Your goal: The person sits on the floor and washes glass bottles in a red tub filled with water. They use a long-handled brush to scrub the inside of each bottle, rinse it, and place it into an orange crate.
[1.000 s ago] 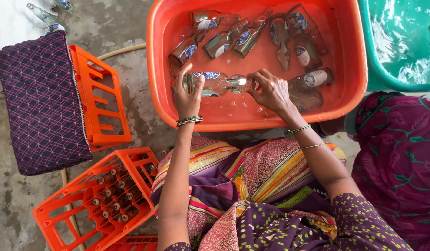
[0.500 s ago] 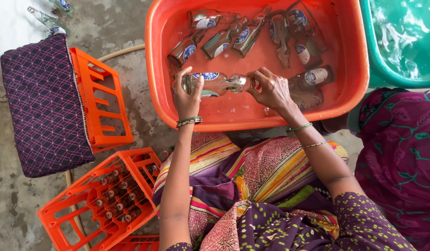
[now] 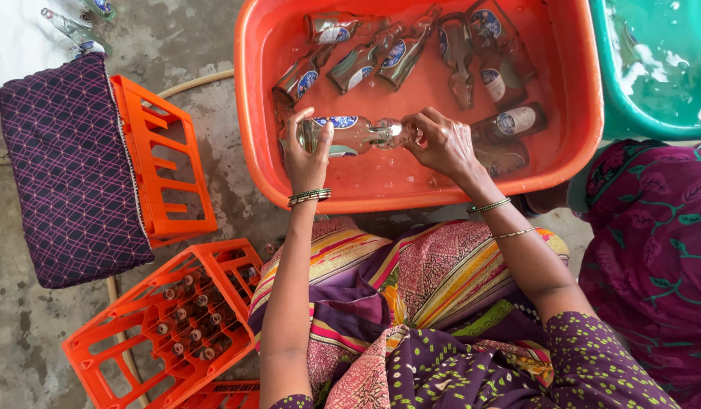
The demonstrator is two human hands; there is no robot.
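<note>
A clear glass bottle (image 3: 352, 133) with a blue oval label lies sideways over the water in an orange plastic tub (image 3: 411, 193). My left hand (image 3: 305, 155) grips its base end. My right hand (image 3: 440, 140) is closed around its neck and mouth. Both wrists wear bangles. Several more labelled glass bottles (image 3: 400, 53) lie soaking in the tub beyond my hands, and two others (image 3: 510, 129) rest just right of my right hand.
An orange crate (image 3: 176, 322) holding several upright bottles stands at my lower left. Another orange crate (image 3: 165, 163) with a purple cushion (image 3: 62, 170) lies on its side further left. A green tub (image 3: 654, 68) of water is top right, beside a person in magenta cloth (image 3: 654, 250).
The view has shifted slightly. Both hands still hold the same bottle over the tub, with my right hand working at its neck.
</note>
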